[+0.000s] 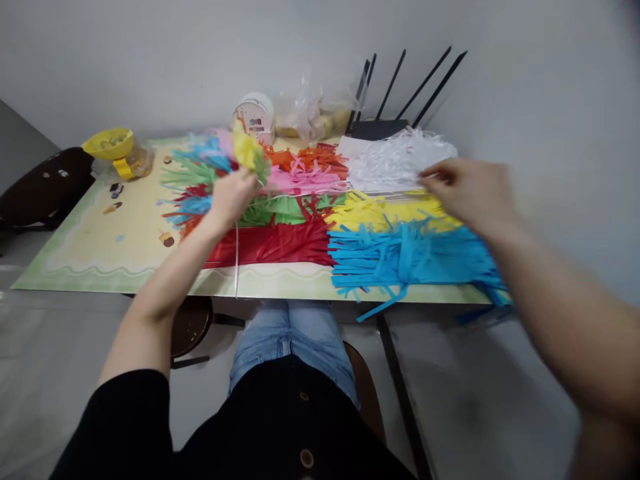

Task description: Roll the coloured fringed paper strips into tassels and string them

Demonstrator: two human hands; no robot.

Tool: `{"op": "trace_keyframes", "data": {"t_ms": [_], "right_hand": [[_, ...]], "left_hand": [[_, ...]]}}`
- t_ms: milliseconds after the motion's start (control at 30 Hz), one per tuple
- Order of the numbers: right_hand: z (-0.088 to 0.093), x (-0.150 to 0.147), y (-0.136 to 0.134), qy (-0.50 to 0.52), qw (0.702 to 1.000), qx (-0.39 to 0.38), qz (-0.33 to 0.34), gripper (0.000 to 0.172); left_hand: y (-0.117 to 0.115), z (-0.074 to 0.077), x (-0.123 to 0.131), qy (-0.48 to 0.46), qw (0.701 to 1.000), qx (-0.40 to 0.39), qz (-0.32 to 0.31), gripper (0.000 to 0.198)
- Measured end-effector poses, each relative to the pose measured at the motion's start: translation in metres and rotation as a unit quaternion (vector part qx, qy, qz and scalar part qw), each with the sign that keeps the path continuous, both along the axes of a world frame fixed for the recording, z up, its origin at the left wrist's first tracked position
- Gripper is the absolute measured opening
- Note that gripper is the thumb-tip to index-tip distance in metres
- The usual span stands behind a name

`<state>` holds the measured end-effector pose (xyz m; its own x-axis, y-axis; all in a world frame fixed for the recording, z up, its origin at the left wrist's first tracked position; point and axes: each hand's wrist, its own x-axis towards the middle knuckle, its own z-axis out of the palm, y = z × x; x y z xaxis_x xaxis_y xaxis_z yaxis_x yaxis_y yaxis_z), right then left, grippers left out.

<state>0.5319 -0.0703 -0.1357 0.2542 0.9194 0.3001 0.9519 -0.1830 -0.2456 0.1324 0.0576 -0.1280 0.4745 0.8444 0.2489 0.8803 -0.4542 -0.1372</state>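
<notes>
The work seems to be at an early stage: only one yellow fringed paper is gathered on the thin white stick, while the red, blue and other fringed piles lie unused on the table. The left hand is closed around this yellow paper, above the far left piles. The right hand, blurred, touches the white fringed paper with narrow fingers; I cannot tell if it grips.

paper strips on table, router behind
</notes>
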Motion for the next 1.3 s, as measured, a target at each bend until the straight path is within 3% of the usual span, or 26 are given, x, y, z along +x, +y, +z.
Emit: {"op": "trace_keyframes", "data": {"t_ms": [67,133,200,267,400,500,633,733,867,933,1067,1133,1200,1233,1300], "right_hand": [[-0.026,-0.033,0.023,0.016,0.998,-0.055,0.005,0.03],[-0.049,-0.06,0.043,0.007,0.996,-0.084,0.026,0.031],[-0.065,-0.077,0.055,-0.023,0.992,-0.116,0.051,0.033],[-0.076,-0.085,0.061,-0.044,0.987,-0.139,0.071,0.035],[-0.088,-0.087,0.058,-0.041,0.984,-0.141,0.098,0.033],[-0.088,-0.072,0.054,-0.034,0.985,-0.13,0.105,0.032],[-0.079,-0.02,0.053,-0.033,0.993,-0.103,0.052,0.038],[-0.081,0.019,0.052,-0.046,0.992,-0.119,0.019,0.038],[-0.092,0.045,0.052,-0.038,0.984,-0.165,0.054,0.027],[-0.088,0.057,0.061,-0.033,0.982,-0.173,0.064,0.029],[-0.067,0.093,0.116,-0.026,0.997,-0.074,0.022,0.06],[-0.064,0.105,0.154,-0.003,0.999,-0.046,-0.016,0.1],[-0.07,0.108,0.188,0.022,0.995,-0.091,-0.029,0.126],[-0.075,0.106,0.202,0.029,0.992,-0.119,-0.027,0.127],[-0.087,0.102,0.218,0.031,0.987,-0.156,-0.012,0.106]], "left_hand": [[-0.016,-0.041,0.015,0.031,0.997,-0.066,-0.03,0.043],[-0.028,-0.071,0.024,0.047,0.992,-0.108,-0.041,0.042],[-0.035,-0.088,0.026,0.051,0.99,-0.127,-0.046,0.041],[-0.04,-0.09,0.023,0.051,0.988,-0.139,-0.048,0.045],[-0.053,-0.072,0.004,0.052,0.986,-0.15,-0.044,0.05],[-0.065,-0.056,-0.021,0.018,0.994,-0.097,-0.053,0.043],[-0.08,-0.039,-0.046,-0.121,0.989,-0.012,-0.08,0.034],[-0.087,-0.028,-0.043,-0.171,0.978,0.018,-0.121,0.027],[-0.083,-0.02,-0.013,-0.174,0.969,0.007,-0.176,0.022],[-0.076,-0.018,0.007,-0.165,0.964,-0.011,-0.206,0.024],[-0.06,-0.002,0.058,-0.119,0.96,-0.074,-0.244,0.033],[-0.047,0.013,0.092,-0.08,0.959,-0.108,-0.25,0.037],[-0.026,0.03,0.13,-0.042,0.959,-0.133,-0.245,0.038],[-0.01,0.038,0.151,-0.027,0.961,-0.141,-0.234,0.038],[0.031,0.048,0.191,-0.008,0.967,-0.148,-0.208,0.036]]}}
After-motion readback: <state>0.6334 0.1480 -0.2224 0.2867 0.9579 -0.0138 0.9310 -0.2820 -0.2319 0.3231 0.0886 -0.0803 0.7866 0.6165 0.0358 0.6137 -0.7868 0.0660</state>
